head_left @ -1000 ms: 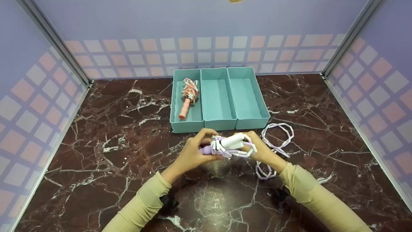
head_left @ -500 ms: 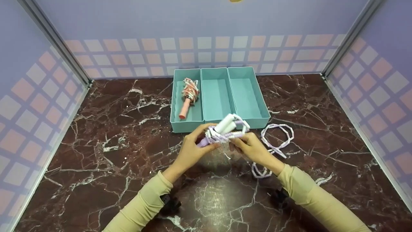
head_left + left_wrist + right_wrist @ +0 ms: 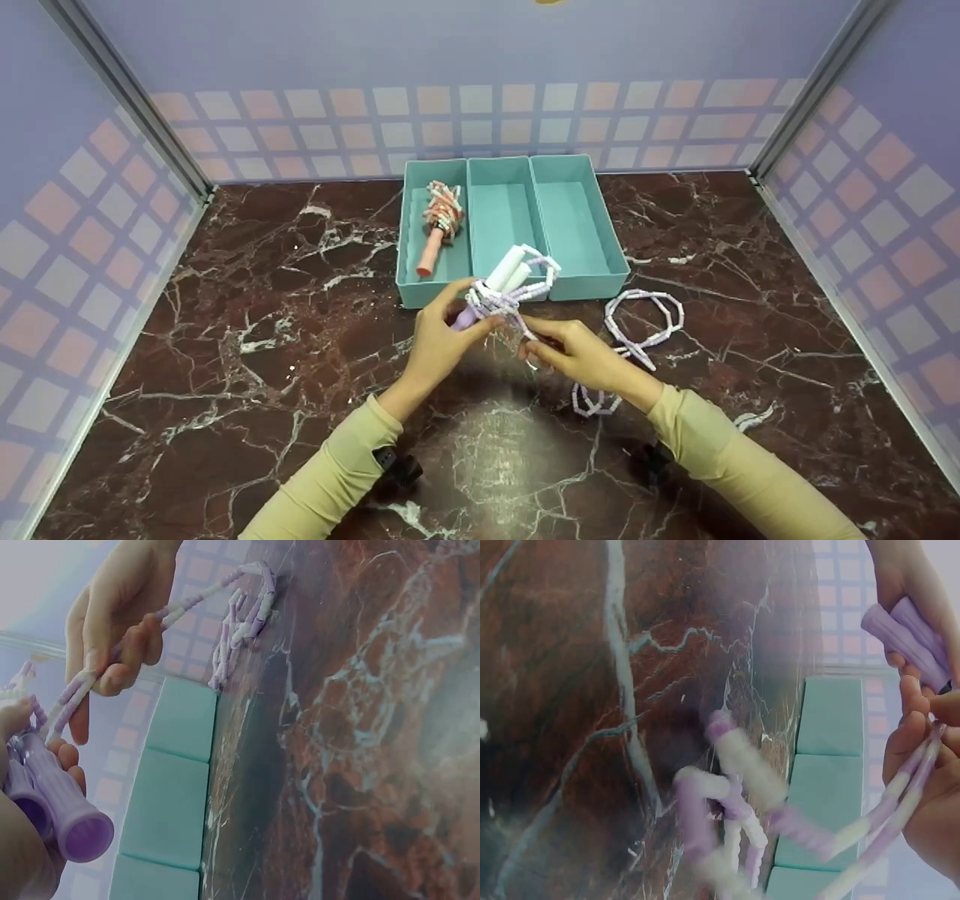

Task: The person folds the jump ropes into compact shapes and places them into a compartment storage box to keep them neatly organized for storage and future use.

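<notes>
My left hand point(image 3: 435, 341) grips the two handles of a purple-and-white beaded jump rope; their lilac ends point(image 3: 79, 821) stick out below the palm in the left wrist view. White upper ends point(image 3: 510, 270) of the handles point up and away, with beaded cord wound round their middle and a loop standing off to the right. Just right of the bundle, my right hand point(image 3: 581, 356) pinches a doubled stretch of the beaded cord point(image 3: 889, 821) between thumb and fingers. The rest of the cord trails from that hand, with a loose loop point(image 3: 645, 326) lying on the table.
Behind the hands stands a teal box point(image 3: 439, 296) with three long compartments. The left compartment holds a coral-handled jump rope point(image 3: 439, 229), its beaded cord bundled. Patterned panels point(image 3: 480, 105) enclose the marbled table point(image 3: 225, 420).
Both hands have shifted left, and the handles have turned to point more upward. The right hand has drawn cord around the bundle toward the near side; the small trailing loop has slid left.
</notes>
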Available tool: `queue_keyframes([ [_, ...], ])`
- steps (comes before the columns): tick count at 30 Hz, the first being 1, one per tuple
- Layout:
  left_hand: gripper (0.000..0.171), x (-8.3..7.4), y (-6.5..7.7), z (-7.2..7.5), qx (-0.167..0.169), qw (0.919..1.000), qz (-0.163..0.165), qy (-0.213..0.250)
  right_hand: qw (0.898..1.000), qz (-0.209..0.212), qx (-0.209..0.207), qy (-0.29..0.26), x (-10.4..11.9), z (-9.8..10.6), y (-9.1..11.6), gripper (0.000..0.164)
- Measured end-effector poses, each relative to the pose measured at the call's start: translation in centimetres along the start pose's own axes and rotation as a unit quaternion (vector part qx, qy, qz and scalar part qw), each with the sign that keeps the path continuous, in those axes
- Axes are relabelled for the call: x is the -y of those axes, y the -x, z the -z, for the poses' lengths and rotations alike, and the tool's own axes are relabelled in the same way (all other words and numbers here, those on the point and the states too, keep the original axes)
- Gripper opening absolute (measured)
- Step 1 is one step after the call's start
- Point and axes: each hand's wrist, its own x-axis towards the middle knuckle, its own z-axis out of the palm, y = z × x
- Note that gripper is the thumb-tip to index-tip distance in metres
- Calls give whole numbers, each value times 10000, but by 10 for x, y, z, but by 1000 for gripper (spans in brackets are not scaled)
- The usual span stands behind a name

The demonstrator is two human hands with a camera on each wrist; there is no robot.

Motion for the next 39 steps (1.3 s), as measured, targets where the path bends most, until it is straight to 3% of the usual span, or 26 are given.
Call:
queue_keyframes([
  [4, 55, 0, -3, 0, -126, 9998, -70, -129, 9993, 160, 44, 321, 2, -1, 1, 43],
  [8, 54, 0, -6, 1, -144, 9993, -166, -302, 9991, 214, 49, 360, 3, -3, 1, 32],
  [14, 54, 5, -20, 10, -643, 9969, -264, -381, 9978, 333, 103, 563, 6, -6, 3, 18],
  [21, 57, 15, -32, 28, -995, 9845, -325, -1407, 9917, 325, 192, 1228, 14, -8, 5, 21],
  [26, 56, 18, -35, 33, -777, 9774, -203, -1958, 9798, 712, -49, 1870, 21, -9, 6, 14],
  [33, 53, 17, -29, 29, -373, 9661, -189, -2547, 9445, 1785, -499, 2713, 24, -9, 9, 15],
  [39, 52, 14, -24, 26, -218, 9498, -372, -3098, 9420, 1991, -631, 2628, 29, -4, 9, 15],
])
